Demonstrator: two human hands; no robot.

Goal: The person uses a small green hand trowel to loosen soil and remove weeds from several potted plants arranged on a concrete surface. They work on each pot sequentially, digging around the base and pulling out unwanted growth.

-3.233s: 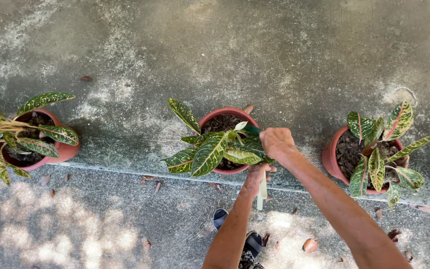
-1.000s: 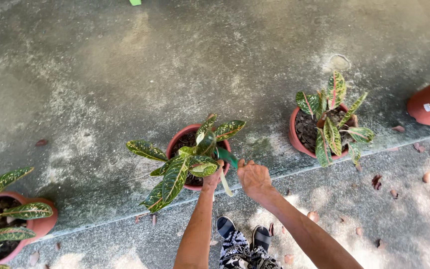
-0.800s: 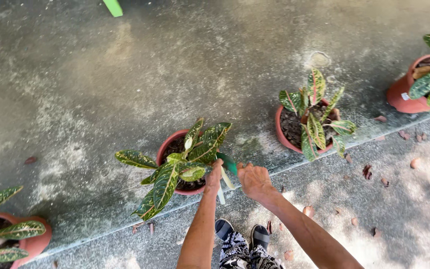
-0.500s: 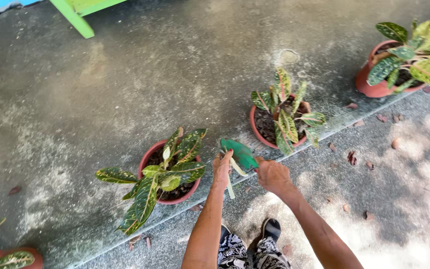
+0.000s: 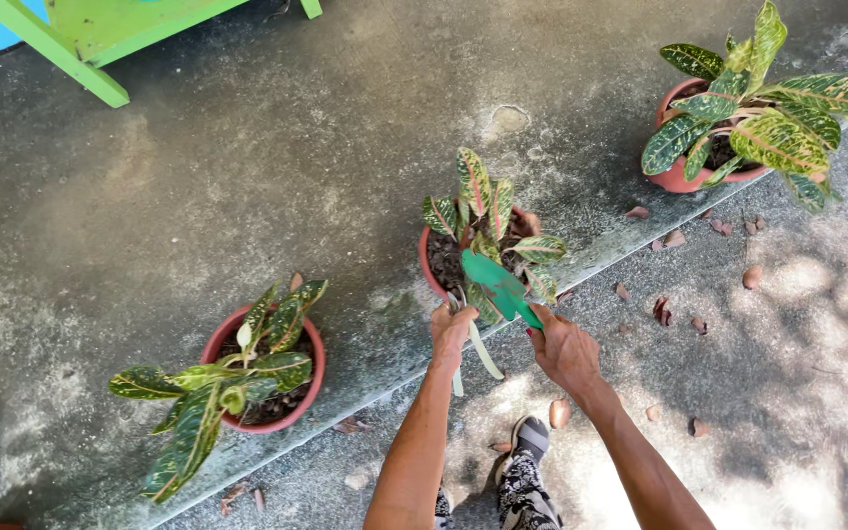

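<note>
Gripping green trowel (image 5: 499,286): right hand (image 5: 563,345) | left hand (image 5: 451,329) clasping pale tool (image 5: 478,350) | middle pot (image 5: 434,277)

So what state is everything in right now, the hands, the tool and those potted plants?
Right hand: closed on the green trowel's handle.
Green trowel: held up, blade over the middle pot.
Left hand: at the middle pot's rim, gripping pale tool handles.
Middle pot: upright, filled with dark soil, plant standing.
Left pot: upright, untouched, leaves drooping over the rim.
Right pot: upright, untouched, full foliage.
Dry leaves: scattered on the ground.
</note>
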